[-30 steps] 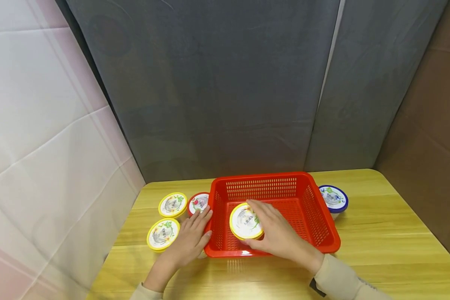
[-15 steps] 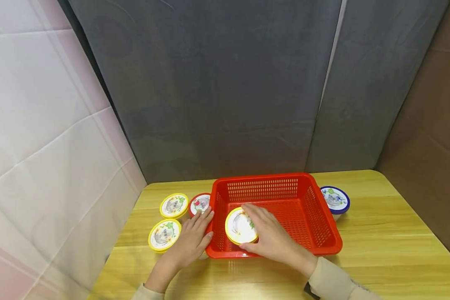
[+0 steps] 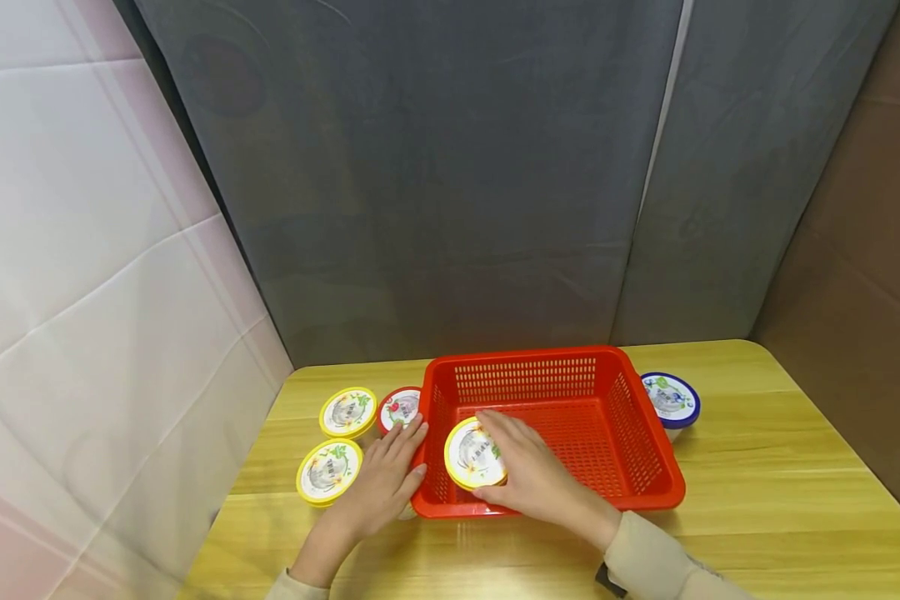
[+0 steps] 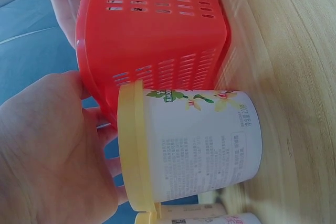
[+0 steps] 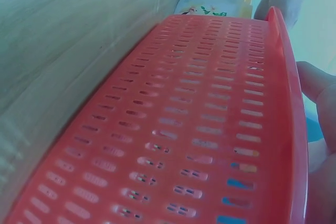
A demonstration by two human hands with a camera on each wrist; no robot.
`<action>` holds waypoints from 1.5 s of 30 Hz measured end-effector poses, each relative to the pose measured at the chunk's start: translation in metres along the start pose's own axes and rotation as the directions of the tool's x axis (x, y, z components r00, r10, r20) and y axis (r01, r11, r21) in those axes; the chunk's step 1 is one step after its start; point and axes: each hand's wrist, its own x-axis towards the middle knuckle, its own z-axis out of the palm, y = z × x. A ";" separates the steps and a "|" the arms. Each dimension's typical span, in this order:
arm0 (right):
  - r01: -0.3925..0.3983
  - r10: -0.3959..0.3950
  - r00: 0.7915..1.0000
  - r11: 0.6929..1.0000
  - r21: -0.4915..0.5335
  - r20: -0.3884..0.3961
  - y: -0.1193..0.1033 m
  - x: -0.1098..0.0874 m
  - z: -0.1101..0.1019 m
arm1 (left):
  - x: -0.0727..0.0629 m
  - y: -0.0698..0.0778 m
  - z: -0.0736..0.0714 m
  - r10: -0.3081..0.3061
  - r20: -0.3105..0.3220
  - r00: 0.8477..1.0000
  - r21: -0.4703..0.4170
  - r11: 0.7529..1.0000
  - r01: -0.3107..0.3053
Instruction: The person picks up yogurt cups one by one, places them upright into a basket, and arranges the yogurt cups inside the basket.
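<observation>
My right hand grips a round tub with a yellow rimmed lid, fingers and thumb on opposite sides of the lid. This tub is upright inside the red plastic basket, near its left end. My left hand lies with extended fingers at the basket's left rim. Below that hand, close against the basket's outer wall, stands another yellow-lidded tub, mostly hidden in the head view. In the right wrist view, the basket's slotted front wall covers the held tub, with part of my right hand at the edge.
Left of the basket are two yellow-lidded tubs, one farther back and one nearer. A red-lidded tub stands partly behind the basket's left edge. Right of it stands a blue-lidded tub. Dark cloth rises behind the wooden table.
My right hand has moved the yellow-lidded tub left and slightly nearer within the basket, toward its left wall. My left hand stays at the rim.
</observation>
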 end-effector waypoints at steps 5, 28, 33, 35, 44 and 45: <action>0.008 -0.008 1.000 1.000 0.020 0.010 -0.001 0.002 0.003 | 0.000 0.000 0.000 -0.001 0.004 1.000 -0.007 1.000 0.001; -0.007 0.004 0.994 1.000 0.025 0.106 0.000 0.013 0.011 | -0.001 0.001 0.000 -0.007 -0.003 1.000 -0.002 1.000 0.007; -0.005 0.002 0.994 1.000 0.025 0.113 0.002 0.015 0.012 | 0.001 0.001 0.000 -0.013 0.013 1.000 0.004 1.000 0.013; -0.005 0.003 0.993 1.000 0.022 0.119 0.002 0.016 0.013 | 0.001 0.000 0.000 -0.011 0.014 1.000 0.007 1.000 0.010; -0.017 0.012 0.991 0.999 0.035 0.134 0.003 0.017 0.014 | 0.001 -0.001 0.000 -0.005 0.017 1.000 0.002 1.000 0.005; -0.019 0.014 0.991 0.999 0.037 0.136 0.003 0.017 0.014 | 0.001 -0.001 0.000 -0.006 0.019 1.000 0.004 1.000 0.006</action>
